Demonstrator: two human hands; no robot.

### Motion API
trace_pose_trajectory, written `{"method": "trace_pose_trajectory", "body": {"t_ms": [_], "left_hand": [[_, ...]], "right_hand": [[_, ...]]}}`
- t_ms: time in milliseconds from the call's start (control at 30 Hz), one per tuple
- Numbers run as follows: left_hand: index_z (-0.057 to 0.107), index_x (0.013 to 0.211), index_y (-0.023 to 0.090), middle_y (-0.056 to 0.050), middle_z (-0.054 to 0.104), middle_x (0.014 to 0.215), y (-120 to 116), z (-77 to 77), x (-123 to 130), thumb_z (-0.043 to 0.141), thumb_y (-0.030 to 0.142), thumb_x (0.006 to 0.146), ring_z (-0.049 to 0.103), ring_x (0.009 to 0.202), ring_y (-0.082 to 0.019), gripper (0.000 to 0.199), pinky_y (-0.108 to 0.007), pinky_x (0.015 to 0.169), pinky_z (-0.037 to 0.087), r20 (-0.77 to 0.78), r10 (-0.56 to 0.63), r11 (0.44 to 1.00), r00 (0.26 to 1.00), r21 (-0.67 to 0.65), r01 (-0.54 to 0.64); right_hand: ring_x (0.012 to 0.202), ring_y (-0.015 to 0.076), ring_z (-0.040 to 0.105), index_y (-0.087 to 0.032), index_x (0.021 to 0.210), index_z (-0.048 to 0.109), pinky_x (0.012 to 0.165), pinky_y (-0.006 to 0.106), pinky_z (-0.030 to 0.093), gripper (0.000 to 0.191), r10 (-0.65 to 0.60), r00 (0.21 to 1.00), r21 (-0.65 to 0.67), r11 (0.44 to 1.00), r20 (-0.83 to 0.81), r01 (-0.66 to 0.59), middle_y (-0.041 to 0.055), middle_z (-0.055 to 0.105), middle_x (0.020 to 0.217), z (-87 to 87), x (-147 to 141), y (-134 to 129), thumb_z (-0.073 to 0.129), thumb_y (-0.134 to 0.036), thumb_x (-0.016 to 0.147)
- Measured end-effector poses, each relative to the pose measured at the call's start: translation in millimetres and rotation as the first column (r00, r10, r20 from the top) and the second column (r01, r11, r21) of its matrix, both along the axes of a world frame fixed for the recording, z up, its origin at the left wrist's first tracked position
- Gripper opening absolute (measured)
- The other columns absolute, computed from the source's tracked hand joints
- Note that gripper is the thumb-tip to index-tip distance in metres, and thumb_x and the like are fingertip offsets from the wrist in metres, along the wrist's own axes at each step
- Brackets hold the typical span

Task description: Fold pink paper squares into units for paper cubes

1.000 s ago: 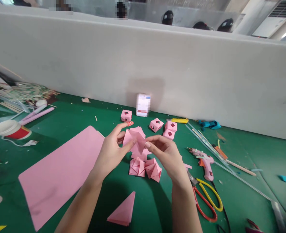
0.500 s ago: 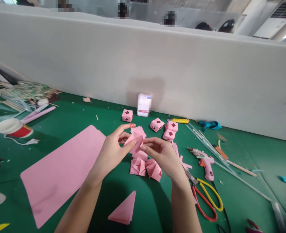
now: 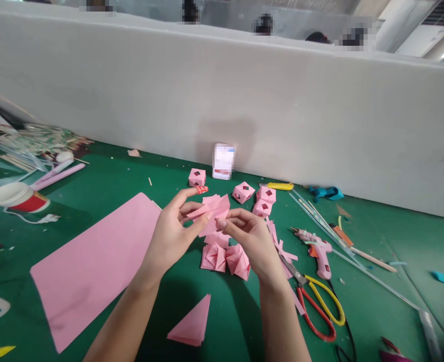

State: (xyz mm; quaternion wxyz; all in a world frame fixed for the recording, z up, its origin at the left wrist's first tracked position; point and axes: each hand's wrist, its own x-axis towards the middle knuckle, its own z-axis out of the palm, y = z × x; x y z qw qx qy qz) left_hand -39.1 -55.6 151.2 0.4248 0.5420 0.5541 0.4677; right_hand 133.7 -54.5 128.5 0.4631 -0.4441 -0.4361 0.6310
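Between my two hands is a small piece of folded pink paper (image 3: 218, 205), its flaps spread. My left hand (image 3: 176, 229) pinches its left side between thumb and fingers; a red patterned wrap covers the tip of the index finger. On the right side, my right hand (image 3: 246, 231) grips the lower edge with thumb and fingertips. Beneath the hands lie more pink paper pieces (image 3: 217, 238), partly hidden. Just nearer stand two folded pink units (image 3: 214, 256). A folded pink triangle stack (image 3: 192, 322) rests close to me on the green table (image 3: 146, 327).
Left lies a large pink sheet (image 3: 97, 271), with a paper cup (image 3: 21, 196) beyond it. Several pink paper boxes (image 3: 243, 192) and a propped phone (image 3: 224, 161) stand before the white partition (image 3: 131, 90). At right are scissors (image 3: 316, 306), a glue gun (image 3: 320, 251) and a yellow cutter (image 3: 280, 186).
The paper in my hands has turned, and its flaps now spread wider and point up to the right. My right hand has shifted slightly left; both hands keep their grip.
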Motion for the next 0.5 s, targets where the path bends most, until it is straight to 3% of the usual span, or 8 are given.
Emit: {"method": "trace_pose_trajectory", "body": {"t_ms": [267,500], "left_hand": [[0.055,0.128,0.023,-0.006,0.076,0.104,-0.9,0.2,0.4,0.074,0.033,0.083,0.074,0.101,-0.025,0.050,-0.038,0.088,0.061,0.072,-0.019,1.000,0.997,0.000,0.019],[0.056,0.126,0.022,-0.005,0.076,0.095,-0.3,-0.1,0.0,0.076,0.033,0.081,0.075,0.095,-0.025,0.051,-0.040,0.086,0.062,0.111,-0.013,1.000,0.994,-0.014,0.014]], "right_hand": [[0.080,0.0156,0.068,-0.021,0.081,0.076,0.079,0.029,0.054,0.019,-0.044,0.998,0.014,0.999,-0.055,0.044,0.0016,0.074,0.086,-1.3,-5.6,2.4,0.083,-0.037,0.075],[0.075,0.0148,0.066,-0.020,0.072,0.068,0.078,0.030,0.053,0.026,-0.063,0.991,-0.032,0.998,-0.117,0.059,0.0000,0.070,0.078,-3.3,-11.0,1.9,0.085,-0.039,0.072]]}}
